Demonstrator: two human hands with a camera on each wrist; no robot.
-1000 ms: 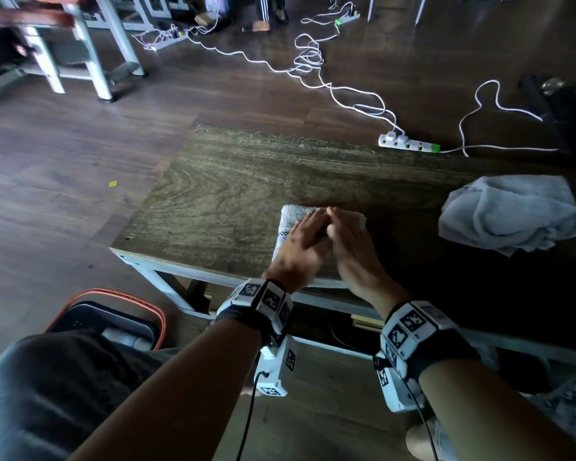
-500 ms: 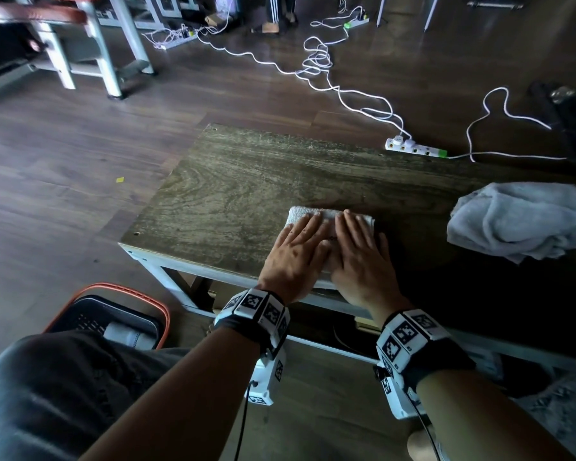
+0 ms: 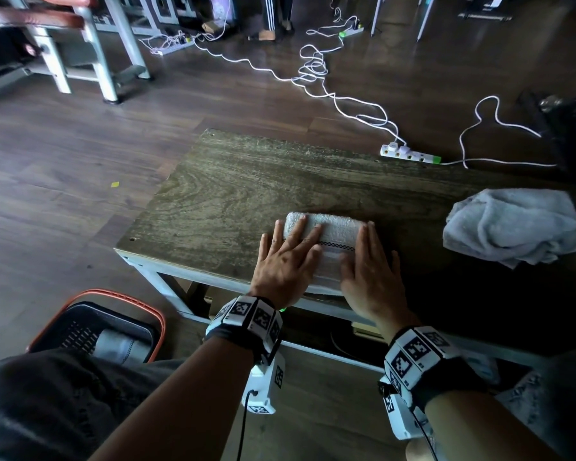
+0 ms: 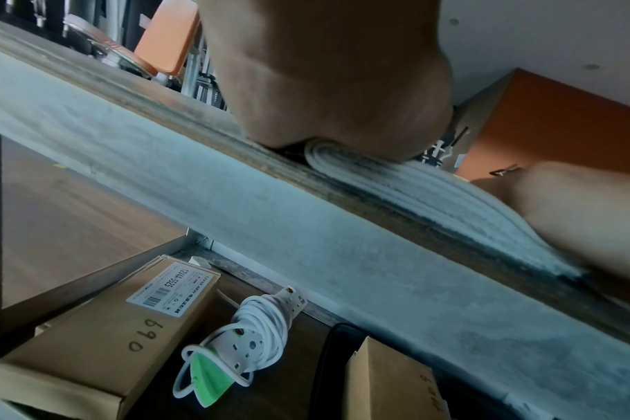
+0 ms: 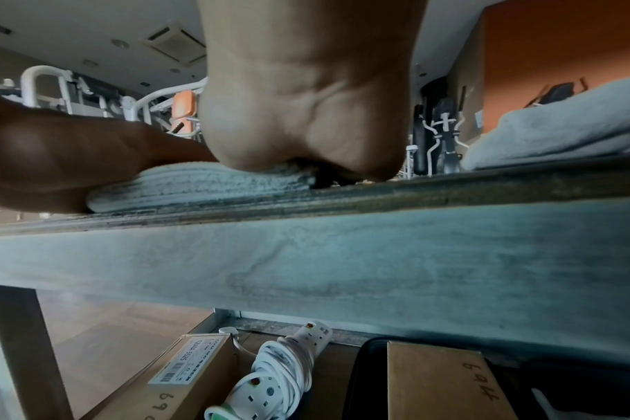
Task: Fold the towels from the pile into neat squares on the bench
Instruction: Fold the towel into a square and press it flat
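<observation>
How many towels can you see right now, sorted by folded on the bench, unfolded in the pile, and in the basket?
Folded towel on the bench: 1
Crumpled towel pile: 1 heap, number within unclear
Rolled towel in the basket: 1
Total: 3

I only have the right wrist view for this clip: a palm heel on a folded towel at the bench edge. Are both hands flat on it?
Observer: Yes. In the head view the left hand and the right hand both press flat, fingers straight, on the folded towel, one on each side.
Operator: The grey mass at my right edge, what is it?
Observer: The unfolded towel pile, crumpled on the bench, apart from the folded towel.
Operator: Anything finished elsewhere?
Observer: A basket with an orange rim sits on the floor to the person's left, with what looks like a pale folded cloth inside.
</observation>
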